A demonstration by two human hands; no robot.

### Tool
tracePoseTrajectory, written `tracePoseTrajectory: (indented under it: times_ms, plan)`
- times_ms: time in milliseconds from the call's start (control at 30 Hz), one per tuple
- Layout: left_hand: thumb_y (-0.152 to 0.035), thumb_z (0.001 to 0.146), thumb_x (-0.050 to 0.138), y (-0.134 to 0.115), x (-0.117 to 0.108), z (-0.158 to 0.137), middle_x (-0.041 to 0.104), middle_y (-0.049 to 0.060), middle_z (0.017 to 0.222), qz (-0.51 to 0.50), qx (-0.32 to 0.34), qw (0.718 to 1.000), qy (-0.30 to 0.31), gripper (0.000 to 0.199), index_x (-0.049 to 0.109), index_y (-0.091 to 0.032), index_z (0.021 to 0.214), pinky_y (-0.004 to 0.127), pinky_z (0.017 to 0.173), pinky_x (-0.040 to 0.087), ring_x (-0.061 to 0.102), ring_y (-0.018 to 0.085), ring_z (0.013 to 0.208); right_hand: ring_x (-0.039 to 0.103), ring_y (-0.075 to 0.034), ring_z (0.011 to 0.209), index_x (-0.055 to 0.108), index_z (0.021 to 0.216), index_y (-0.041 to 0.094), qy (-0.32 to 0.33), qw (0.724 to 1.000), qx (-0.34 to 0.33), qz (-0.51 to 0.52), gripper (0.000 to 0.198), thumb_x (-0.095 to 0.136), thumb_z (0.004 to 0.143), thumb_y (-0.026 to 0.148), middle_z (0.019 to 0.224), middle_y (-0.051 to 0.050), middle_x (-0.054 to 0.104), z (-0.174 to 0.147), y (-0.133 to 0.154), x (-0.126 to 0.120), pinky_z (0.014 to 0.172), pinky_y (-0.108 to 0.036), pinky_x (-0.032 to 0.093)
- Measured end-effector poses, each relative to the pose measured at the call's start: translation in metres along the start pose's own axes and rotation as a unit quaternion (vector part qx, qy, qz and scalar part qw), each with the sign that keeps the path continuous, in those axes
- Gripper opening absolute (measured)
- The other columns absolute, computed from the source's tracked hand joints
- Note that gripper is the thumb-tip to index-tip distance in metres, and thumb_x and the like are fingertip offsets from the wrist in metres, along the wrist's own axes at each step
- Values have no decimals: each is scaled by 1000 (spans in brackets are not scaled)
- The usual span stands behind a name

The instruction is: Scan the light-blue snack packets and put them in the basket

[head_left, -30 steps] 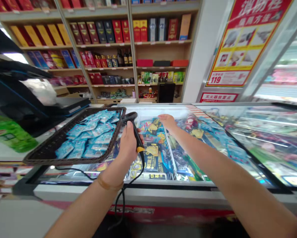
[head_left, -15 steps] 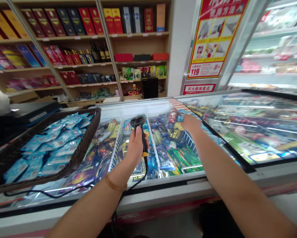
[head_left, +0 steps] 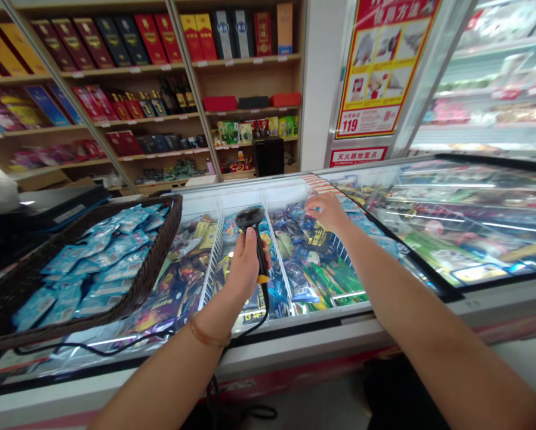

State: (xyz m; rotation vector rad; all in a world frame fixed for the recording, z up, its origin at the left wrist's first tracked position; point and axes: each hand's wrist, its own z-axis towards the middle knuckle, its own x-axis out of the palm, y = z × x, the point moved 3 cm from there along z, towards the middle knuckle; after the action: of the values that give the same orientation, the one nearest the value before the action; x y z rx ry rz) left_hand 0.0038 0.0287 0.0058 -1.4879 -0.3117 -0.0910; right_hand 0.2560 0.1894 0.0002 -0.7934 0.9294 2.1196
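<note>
Now, left hand [head_left: 246, 258]: fingers clenched around the black handle of a scanner [head_left: 249, 218], thumb along its back; a thin bracelet [head_left: 205, 335] circles the wrist.
Scanner: upright over the freezer [head_left: 304, 330], head uppermost, yellow ring at the foot of the handle.
Cable [head_left: 93, 351]: black, running from the scanner's base; a stretch of black cable also lies along the front of the freezer, near the basket [head_left: 158, 272].
Right hand [head_left: 327, 210]: reaching over the freezer, fingers bent and thumb near them; whether they pinch anything, I cannot tell.
Beneath the right hand: a dark bag [head_left: 320, 237] with yellow lettering, and green packs [head_left: 333, 280] nearer the front edge.
Freezer: packed with bagged goods, split up by a white wire divider [head_left: 277, 254].
Basket: dark, woven, to the left of the scanner and well apart from it, with many blue packets [head_left: 111, 254] heaped inside.
Beyond: shelves [head_left: 245, 62] of boxes and bottles; a red-and-yellow poster [head_left: 375, 74] at the right.
</note>
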Motion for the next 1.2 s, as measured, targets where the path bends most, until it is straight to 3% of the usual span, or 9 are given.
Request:
tracePoseTrajectory:
  times_ms: [233, 400, 500, 567, 667, 767, 933, 1067, 1200]
  plan:
    - [-73, 88, 64, 2, -1, 1, 62, -1, 77, -8, -17, 1000, -7, 53, 53, -22, 101, 24, 44, 44, 62, 14, 55, 64, -28, 117, 84, 78, 24, 64, 993, -58, 81, 24, 65, 88, 15, 116, -9, 75, 0, 14, 29, 113, -50, 44]
    - [-76, 86, 65, 3, -1, 1, 64, 0, 78, -3, -25, 1000, -5, 56, 53, -23, 99, 26, 46, 47, 64, 15, 58, 63, -30, 130, 81, 116, 23, 146, 986, -20, 83, 27, 68, 94, 30, 132, -11, 73, -7, 26, 26, 117, -47, 42]
    - [-78, 85, 64, 3, -1, 1, 65, 1, 80, 2, -25, 1000, 2, 58, 52, -23, 96, 26, 46, 48, 65, 16, 59, 59, -34, 136, 74, 130, 26, 265, 962, -8, 66, 58, 88, 77, 44, 144, -10, 67, -15, 47, 26, 115, -44, 45]
    - [-78, 85, 64, 3, -1, 1, 65, 1, 80, 4, -24, 1000, 6, 57, 52, -23, 94, 26, 46, 47, 65, 15, 58, 60, -36, 134, 75, 125, 25, 290, 956, 0, 39, 70, 98, 61, 41, 142, -11, 67, -18, 60, 26, 111, -42, 48]
    - [-78, 85, 64, 4, -1, 1, 64, 1, 78, 6, -24, 1000, 7, 57, 52, -23, 92, 26, 45, 46, 64, 15, 57, 67, -34, 123, 74, 114, 23, 259, 963, 27, 67, 66, 100, 53, 30, 129, -10, 72, -16, 69, 28, 104, -38, 52]
    - [-77, 85, 65, 4, 0, 0, 63, 0, 78, 7, -19, 1000, 16, 56, 52, -23, 93, 25, 44, 44, 63, 15, 57, 73, -27, 101, 69, 111, 21, 170, 958, 121, 198, 61, 96, 57, 24, 104, -4, 77, -10, 63, 27, 92, -38, 58]
    - [-82, 81, 65, 7, 6, -6, 62, -1, 76, 29, -3, 997, 74, 62, 50, -23, 92, 26, 44, 45, 60, 13, 54, 73, -22, 77, 67, 97, 20, 3, 860, 274, 430, 53, 98, 55, 30, 74, 3, 72, -5, 48, 21, 76, -38, 63]
    - [-83, 78, 66, 6, 12, -13, 64, -1, 79, 45, 6, 992, 119, 64, 49, -23, 93, 26, 46, 47, 56, 11, 51, 76, -22, 80, 69, 84, 20, -18, 809, 284, 514, 33, 94, 66, 32, 71, 1, 74, -4, 52, 14, 81, -36, 62]
    - [-82, 80, 66, 3, 16, -18, 64, 0, 79, 62, 12, 987, 150, 63, 49, -22, 93, 26, 46, 45, 55, 10, 51, 76, -19, 77, 66, 79, 20, -22, 794, 273, 543, 29, 89, 78, 37, 69, 0, 73, -2, 61, 9, 80, -32, 62]
